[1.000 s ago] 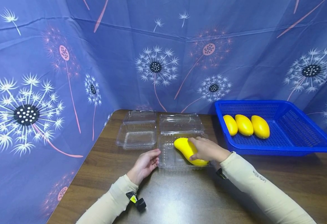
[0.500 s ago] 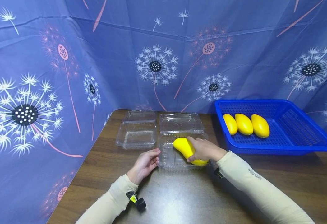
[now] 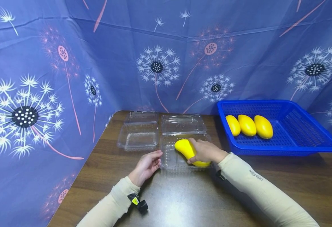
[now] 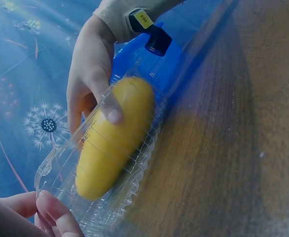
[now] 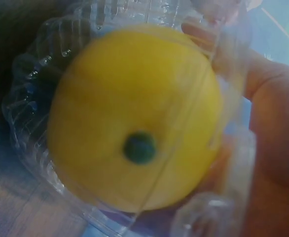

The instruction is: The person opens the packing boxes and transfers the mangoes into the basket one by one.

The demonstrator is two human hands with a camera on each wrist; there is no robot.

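Observation:
A yellow mango (image 3: 184,148) lies slantwise in the base of a clear plastic clamshell container (image 3: 169,160), whose lid (image 3: 183,124) is folded back. My right hand (image 3: 207,150) grips the mango from above, thumb on the near side; the other fingers are partly hidden behind it. In the right wrist view the mango's dark stem end (image 5: 139,147) faces the camera through the clear wall. At the container's left edge, my left hand (image 3: 146,167) pinches the rim between thumb and fingers, as the left wrist view shows at the fingertips (image 4: 51,205).
A second clear clamshell container (image 3: 139,137) stands open to the left. On the right sits a blue perforated basket (image 3: 299,151) with three yellow mangoes (image 3: 247,125) at its left side. Patterned blue cloth (image 3: 112,47) hangs behind the wooden table (image 3: 166,195).
My right hand and the mango have shifted slightly left inside the container. The left hand stays at the container's edge.

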